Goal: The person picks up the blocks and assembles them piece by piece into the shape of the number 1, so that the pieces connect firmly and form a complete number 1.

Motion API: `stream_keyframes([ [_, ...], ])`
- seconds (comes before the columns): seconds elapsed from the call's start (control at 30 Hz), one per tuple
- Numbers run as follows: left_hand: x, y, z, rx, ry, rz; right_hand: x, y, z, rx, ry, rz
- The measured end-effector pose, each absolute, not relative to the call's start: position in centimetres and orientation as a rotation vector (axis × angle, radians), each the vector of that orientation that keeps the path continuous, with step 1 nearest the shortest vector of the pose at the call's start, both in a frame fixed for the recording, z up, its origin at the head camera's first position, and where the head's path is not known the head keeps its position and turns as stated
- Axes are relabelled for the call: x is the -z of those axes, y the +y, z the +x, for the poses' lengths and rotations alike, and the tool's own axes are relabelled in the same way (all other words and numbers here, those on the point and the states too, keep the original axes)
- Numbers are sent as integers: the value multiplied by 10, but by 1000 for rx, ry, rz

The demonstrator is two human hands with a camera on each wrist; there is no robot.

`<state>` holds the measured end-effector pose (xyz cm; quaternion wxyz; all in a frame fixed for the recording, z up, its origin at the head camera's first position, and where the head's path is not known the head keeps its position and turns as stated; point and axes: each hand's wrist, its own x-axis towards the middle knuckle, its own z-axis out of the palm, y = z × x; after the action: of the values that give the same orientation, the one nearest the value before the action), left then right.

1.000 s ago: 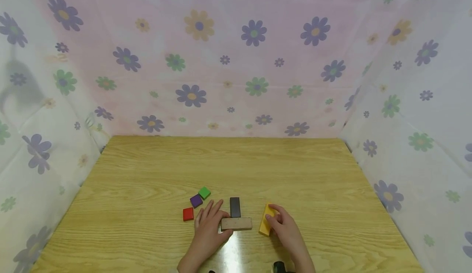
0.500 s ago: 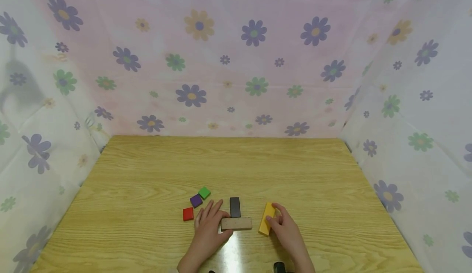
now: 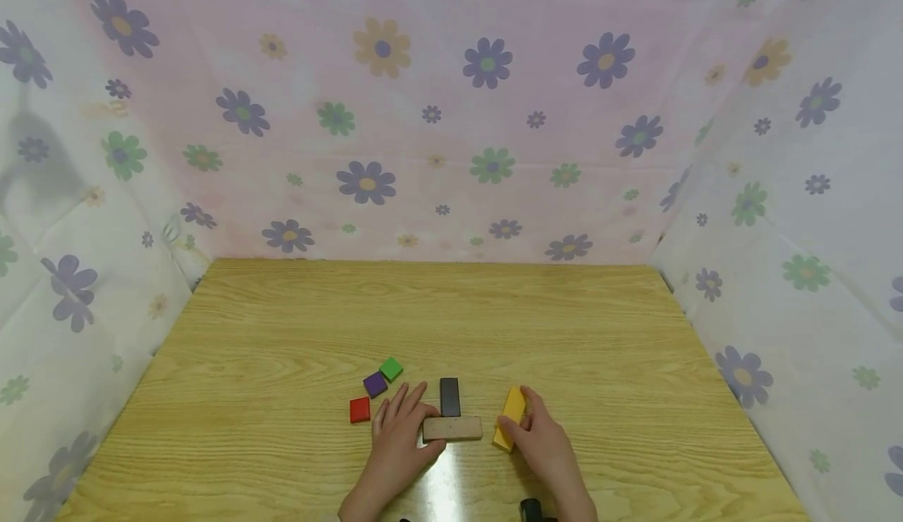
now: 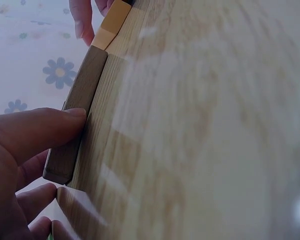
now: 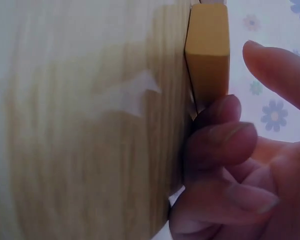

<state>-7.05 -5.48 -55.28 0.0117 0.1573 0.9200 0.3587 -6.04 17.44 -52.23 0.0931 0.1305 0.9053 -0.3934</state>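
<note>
In the head view my left hand (image 3: 402, 436) holds the left end of a beige wooden block (image 3: 460, 428) between thumb and index finger. The block lies flat, its far side against the dark grey block (image 3: 449, 396). At the right lies a tilted yellow block (image 3: 514, 403). My right hand (image 3: 553, 444) is beside it, index finger at its far right edge and thumb over its top. The right wrist view has the thumb (image 5: 275, 65) raised with a gap from the yellow block (image 5: 208, 30), while curled fingers (image 5: 222, 142) lie close to the block's near end.
Left of my left hand lie a red square tile (image 3: 360, 410), a purple tile (image 3: 375, 384) and a green tile (image 3: 391, 369). Flowered cloth (image 3: 451, 138) encloses the wooden table (image 3: 451, 310) at the back and both sides. A black object (image 3: 531, 509) shows near my right wrist.
My right thumb has moved left across the yellow block, and that hand has shifted slightly. The yellow block has barely moved. My left hand and the other pieces stay in place.
</note>
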Motion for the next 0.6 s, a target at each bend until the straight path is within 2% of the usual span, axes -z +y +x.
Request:
stream_keyframes([
  [0.6, 552, -54, -70, -1121, 2896, 491, 524, 162, -63, 784, 2819, 383],
])
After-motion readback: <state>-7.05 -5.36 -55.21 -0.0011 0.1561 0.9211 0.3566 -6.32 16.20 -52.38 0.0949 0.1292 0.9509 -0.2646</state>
